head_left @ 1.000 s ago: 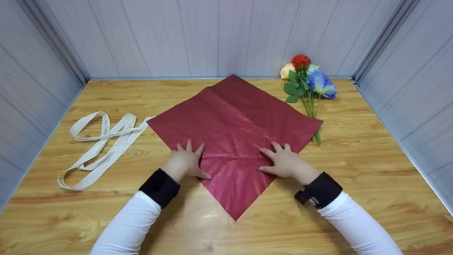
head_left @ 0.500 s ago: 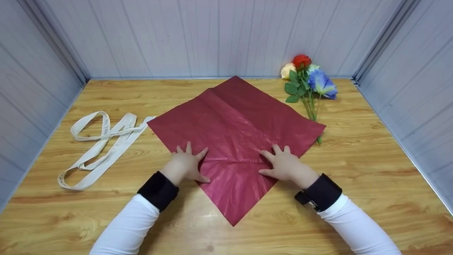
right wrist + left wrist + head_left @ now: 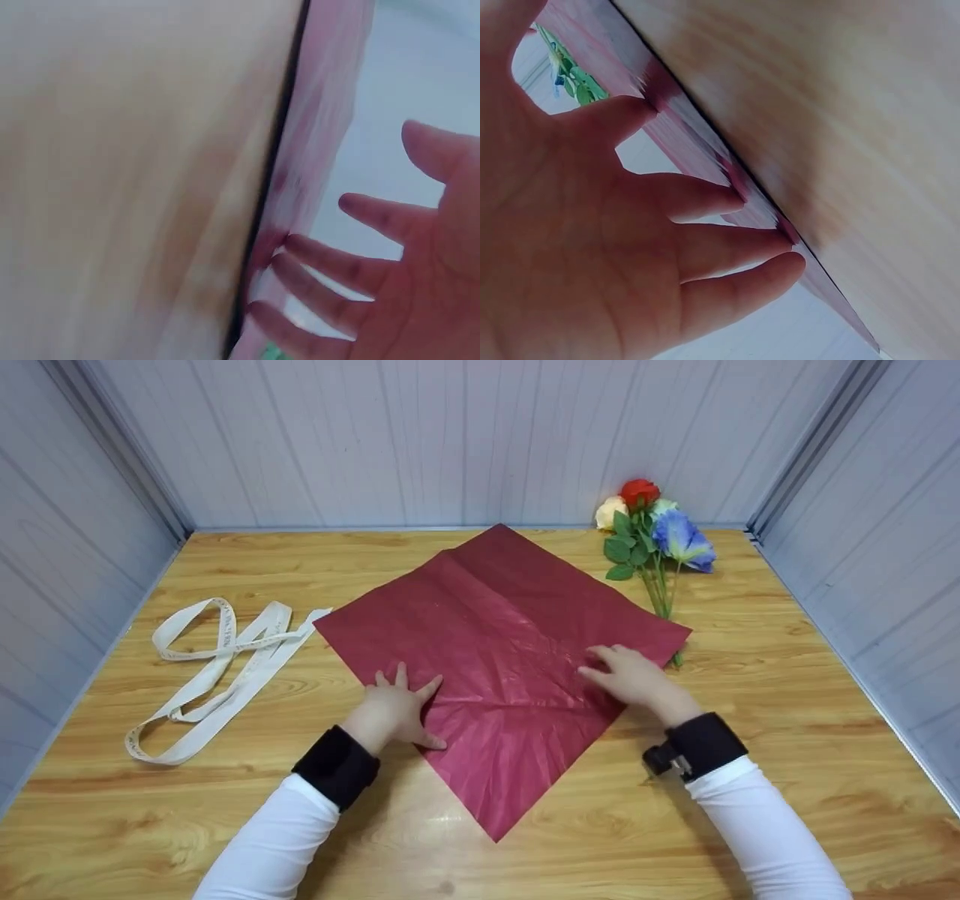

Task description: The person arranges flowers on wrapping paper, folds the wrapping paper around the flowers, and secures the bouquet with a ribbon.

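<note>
A dark red sheet of wrapping paper (image 3: 480, 615) lies like a diamond on the wooden table, one corner pointing toward the person. On its lower left edge the left hand (image 3: 394, 709) rests with fingers spread; the left wrist view shows those fingertips (image 3: 735, 196) pressing the sheet. Over the right part of the paper is the right hand (image 3: 630, 679), its fingers loosely extended and holding nothing. In the right wrist view the right hand (image 3: 375, 277) has some fingertips right at the paper, while thumb and index finger are raised off it.
A white printed ribbon (image 3: 202, 690) lies in loose loops at the left, one end beside the paper's left corner. Artificial flowers (image 3: 660, 532) in red, cream and blue lie at the back right, their stems partly under the paper. Pale panels (image 3: 465, 442) enclose the table.
The paper first slid slightly toward the person. Since then the right hand has lifted and moved right and away along the sheet, while the left hand has stayed nearly still.
</note>
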Demonstrator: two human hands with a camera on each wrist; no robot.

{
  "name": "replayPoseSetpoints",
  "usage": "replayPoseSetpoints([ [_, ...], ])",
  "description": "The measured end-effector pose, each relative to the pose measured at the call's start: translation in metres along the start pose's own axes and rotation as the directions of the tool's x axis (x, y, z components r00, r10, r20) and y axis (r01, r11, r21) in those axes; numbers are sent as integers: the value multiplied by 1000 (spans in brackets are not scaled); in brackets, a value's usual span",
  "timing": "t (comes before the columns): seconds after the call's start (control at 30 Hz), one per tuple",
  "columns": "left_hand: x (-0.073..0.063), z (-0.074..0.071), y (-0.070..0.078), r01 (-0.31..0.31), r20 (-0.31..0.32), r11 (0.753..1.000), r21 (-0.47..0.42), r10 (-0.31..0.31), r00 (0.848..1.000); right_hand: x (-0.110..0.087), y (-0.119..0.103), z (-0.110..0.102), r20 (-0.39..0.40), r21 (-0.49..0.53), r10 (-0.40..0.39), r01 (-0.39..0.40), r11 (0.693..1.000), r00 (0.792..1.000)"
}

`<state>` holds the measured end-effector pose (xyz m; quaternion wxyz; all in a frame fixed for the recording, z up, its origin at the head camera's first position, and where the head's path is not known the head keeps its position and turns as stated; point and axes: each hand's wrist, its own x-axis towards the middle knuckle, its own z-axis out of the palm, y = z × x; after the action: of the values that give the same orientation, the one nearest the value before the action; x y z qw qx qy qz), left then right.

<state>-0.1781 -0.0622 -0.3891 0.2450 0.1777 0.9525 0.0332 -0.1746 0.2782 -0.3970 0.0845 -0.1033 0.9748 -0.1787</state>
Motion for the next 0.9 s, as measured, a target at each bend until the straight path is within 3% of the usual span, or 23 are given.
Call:
replayPoseSetpoints([
  [0.13, -1, 0, -1, 3, 1, 1000, -7, -3, 1000, 6, 20, -7, -84, 43, 46, -42, 998, 995],
  [0.23, -1, -1, -1, 5, 1, 1000, -8, -5, 1000, 8, 36, -14, -153, 73, 123, -113, 991, 980],
  [0.37, 0, 0, -1, 7, 2, 1000, -15, -7, 1000, 10, 58, -26, -200, 94, 261, -247, 964, 944],
  [0.53, 0, 2, -1, 1, -5, 1000, -7, -1, 1000, 10, 77, -34, -196, 117, 427, -411, 904, 883],
  [0.63, 1, 3, -1, 3, -11, 1000, -5, -3, 1000, 11, 83, -37, -174, 118, 478, -464, 878, 861],
  [0.77, 1, 3, -1, 5, -16, 1000, -8, -5, 1000, 15, 88, -38, -152, 108, 485, -473, 874, 861],
  [0.9, 1, 4, -1, 8, -16, 1000, -6, -8, 1000, 22, 90, -38, -198, 101, 445, -433, 896, 874],
])
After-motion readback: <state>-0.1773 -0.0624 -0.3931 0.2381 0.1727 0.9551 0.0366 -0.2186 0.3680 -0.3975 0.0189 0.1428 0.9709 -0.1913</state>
